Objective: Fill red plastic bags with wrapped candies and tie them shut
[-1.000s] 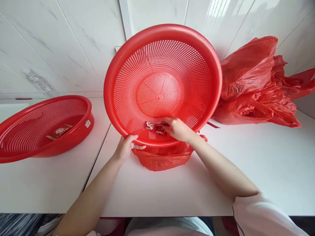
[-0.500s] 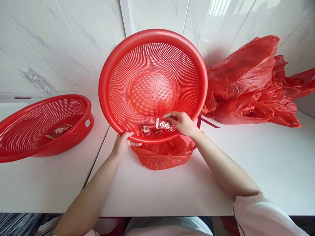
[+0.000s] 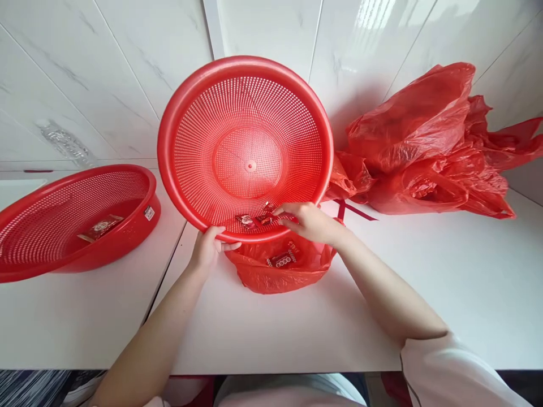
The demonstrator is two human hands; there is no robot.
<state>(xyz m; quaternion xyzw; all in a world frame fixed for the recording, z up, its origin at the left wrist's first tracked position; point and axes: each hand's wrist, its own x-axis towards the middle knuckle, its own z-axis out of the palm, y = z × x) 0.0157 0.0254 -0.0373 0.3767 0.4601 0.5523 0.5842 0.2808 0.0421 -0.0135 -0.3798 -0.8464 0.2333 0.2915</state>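
Observation:
A large red plastic colander [image 3: 250, 141] is tilted toward me above the counter. My left hand [image 3: 207, 249] grips its front rim, thumb inside and fingers beneath. My right hand [image 3: 307, 220] reaches over the rim at the right, its fingertips pinched at a small dark-red wrapped packet [image 3: 266, 216]. Beside that lies another small red packet [image 3: 246, 221], low on the colander's inner wall. Below the rim, an opened red plastic bag [image 3: 275, 281] rests on the counter, and a dark-red packet with white circles [image 3: 283, 259] is inside it.
A second red colander [image 3: 136, 237] stands at the left with a brown-red packet [image 3: 100, 228] inside. Crumpled red plastic bags [image 3: 424, 147] are heaped at the right against the tiled wall [image 3: 263, 28]. A clear plastic bottle-like object [image 3: 65, 141] shows at the back left.
The packet with white circles has gone from the colander into the bag below. The colander has shifted slightly left. My right fingers have moved to a smaller packet.

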